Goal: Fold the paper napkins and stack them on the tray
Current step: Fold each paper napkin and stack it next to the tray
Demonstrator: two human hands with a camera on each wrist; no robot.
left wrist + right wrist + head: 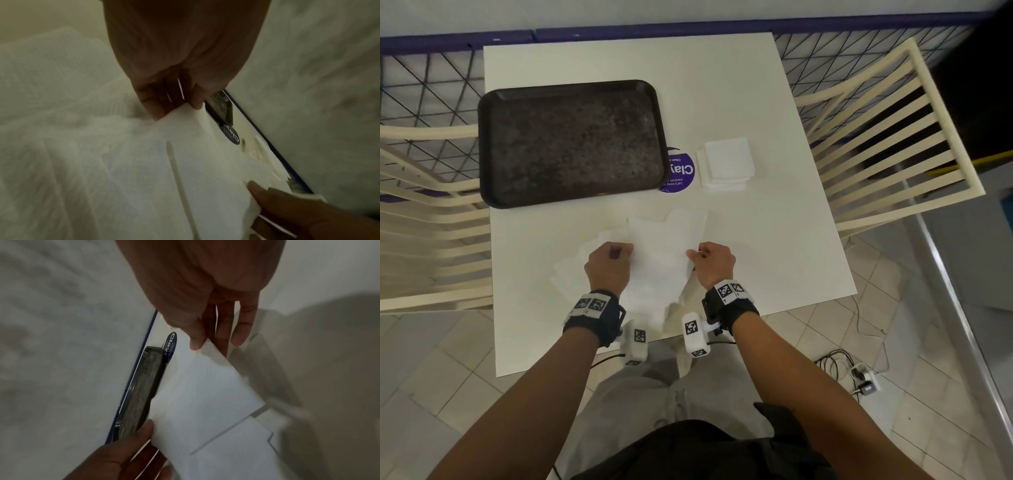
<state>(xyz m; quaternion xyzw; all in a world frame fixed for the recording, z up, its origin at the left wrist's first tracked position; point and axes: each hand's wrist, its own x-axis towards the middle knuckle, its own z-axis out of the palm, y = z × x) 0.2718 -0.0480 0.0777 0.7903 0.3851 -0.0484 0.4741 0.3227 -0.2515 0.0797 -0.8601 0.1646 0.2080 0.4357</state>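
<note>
A white paper napkin (659,250) is held up over the near middle of the table, partly unfolded. My left hand (610,263) pinches its left edge and my right hand (710,262) pinches its right edge. In the left wrist view the thumb and fingers (197,99) nip the napkin (144,162) corner. In the right wrist view the napkin (205,402) edge sits between thumb and fingers (196,339). More loose napkins (575,267) lie under and left of my hands. The dark tray (571,144) sits empty at the far left. A pile of napkins (726,162) rests right of it.
A round purple sticker (681,171) lies on the white table (756,240) between tray and pile. Cream slatted chairs (887,144) stand at both sides. A wire-mesh fence runs behind the table. Cables and a power strip (859,373) lie on the tiled floor at right.
</note>
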